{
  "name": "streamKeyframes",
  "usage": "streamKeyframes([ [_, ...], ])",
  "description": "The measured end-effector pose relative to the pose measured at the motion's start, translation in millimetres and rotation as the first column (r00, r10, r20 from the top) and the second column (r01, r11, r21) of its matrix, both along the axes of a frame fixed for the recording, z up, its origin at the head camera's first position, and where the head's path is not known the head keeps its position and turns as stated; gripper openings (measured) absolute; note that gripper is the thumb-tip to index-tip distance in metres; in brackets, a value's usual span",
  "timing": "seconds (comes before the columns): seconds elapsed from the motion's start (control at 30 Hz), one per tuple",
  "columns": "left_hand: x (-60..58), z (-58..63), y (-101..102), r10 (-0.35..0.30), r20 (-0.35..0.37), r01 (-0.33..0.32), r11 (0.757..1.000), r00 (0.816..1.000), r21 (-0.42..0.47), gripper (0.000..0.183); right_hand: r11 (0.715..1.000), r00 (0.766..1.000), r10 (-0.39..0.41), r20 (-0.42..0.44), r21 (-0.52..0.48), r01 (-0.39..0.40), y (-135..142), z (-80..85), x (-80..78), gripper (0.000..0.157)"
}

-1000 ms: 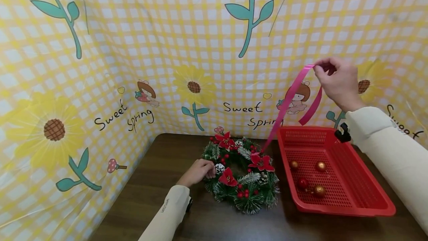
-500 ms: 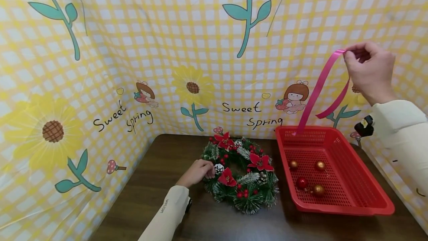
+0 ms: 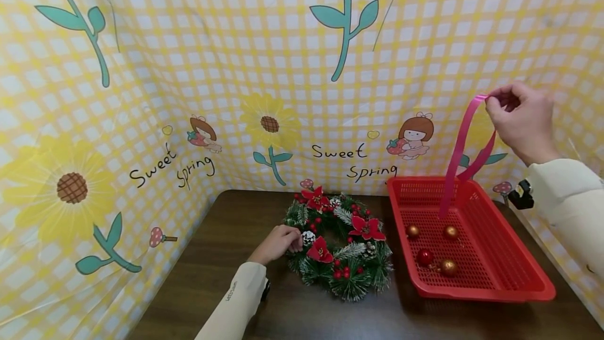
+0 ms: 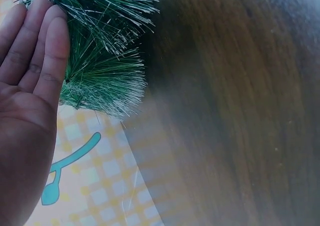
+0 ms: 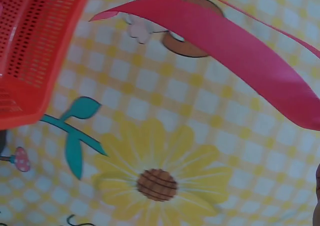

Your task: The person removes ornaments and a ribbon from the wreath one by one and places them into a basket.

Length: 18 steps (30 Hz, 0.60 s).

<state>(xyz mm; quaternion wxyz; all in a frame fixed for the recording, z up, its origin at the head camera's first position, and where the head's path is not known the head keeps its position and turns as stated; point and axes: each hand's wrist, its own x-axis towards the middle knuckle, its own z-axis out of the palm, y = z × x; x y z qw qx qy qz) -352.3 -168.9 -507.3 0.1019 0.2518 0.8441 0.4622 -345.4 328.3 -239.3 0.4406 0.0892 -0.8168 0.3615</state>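
A green wreath [image 3: 354, 282] with red flowers, red berries and frosted pine cones lies on the table. My left hand [image 3: 276, 243] rests at its left edge beside a pine cone [image 3: 309, 238]; in the left wrist view its fingers [image 4: 52, 60] are nearly straight against the green needles, the thumb hidden. Raised at the right, my right hand [image 3: 521, 122] pinches a pink ribbon [image 3: 464, 133] between thumb and fingertips. The ribbon loops down, its longer end hanging inside the red basket [image 3: 500, 245]. In the right wrist view the ribbon [image 5: 235, 48] crosses the upper right.
Several baubles lie in the basket: gold ones, such as the front gold bauble [image 3: 448, 267], and a red bauble [image 3: 424, 256]. The dark wooden table [image 3: 222, 224] meets a yellow checked cloth [image 3: 283, 67] behind and at the sides.
My right hand carries the ribbon rightward from above the wreath, first rising, then lowering over the basket. The ribbon's longer end has dropped into the basket. The left hand stays at the wreath.
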Motion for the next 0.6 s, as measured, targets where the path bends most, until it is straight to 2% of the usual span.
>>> streamKeyframes([
  [0.2, 16.3, 25.3, 3, -0.031, 0.012, 0.031, 0.999, 0.999, 0.017, 0.037, 0.999, 0.998, 0.000, 0.064, 0.051, -0.003, 2, -29.8, -3.6, 0.020],
  [0.27, 19.9, 29.7, 3, -0.036, 0.004, 0.036, 0.999, 0.999, 0.021, 0.036, 0.998, 0.996, -0.002, 0.092, 0.063, -0.004, 2, -41.1, -4.1, 0.019],
  [0.4, 21.4, 30.8, 3, -0.040, -0.004, 0.040, 0.999, 0.999, 0.032, 0.037, 0.996, 0.990, -0.008, 0.144, 0.090, -0.005, 3, -63.0, -4.4, 0.018],
  [0.53, 20.7, 30.5, 2, -0.041, 0.002, 0.041, 0.999, 0.999, 0.023, 0.036, 0.994, 0.987, -0.010, 0.159, 0.114, -0.008, 3, -79.5, -4.3, 0.016],
  [0.6, 15.0, 22.8, 0, -0.036, 0.011, 0.036, 0.999, 0.999, 0.021, 0.037, 0.994, 0.984, -0.007, 0.178, 0.110, -0.012, 3, -85.5, -3.3, 0.016],
])
